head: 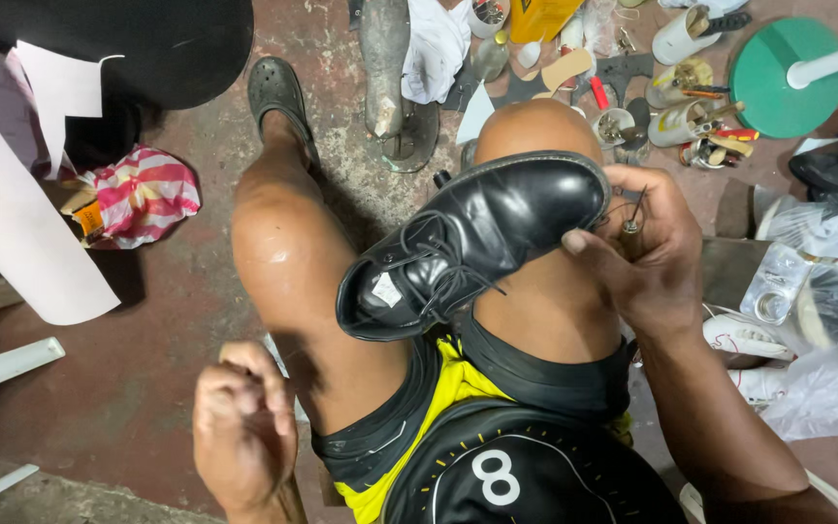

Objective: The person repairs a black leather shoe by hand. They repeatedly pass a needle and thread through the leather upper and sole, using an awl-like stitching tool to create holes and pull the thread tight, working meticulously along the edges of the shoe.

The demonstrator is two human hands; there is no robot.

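Nearest, the left hand (241,427) was balled in a fist w/ nothing seen in it. Farther out, a glossy black leather lace-up shoe (472,243) was propped across both knees, steadied by the right hand (647,247), fingers curled around a thin metal awl (632,218) at the toe edge. A slip was judged likely: shoe braced by one hand only, point near thumb & knee.

shoe (477,243) on right knee (535,131), tins (686,116) beyond
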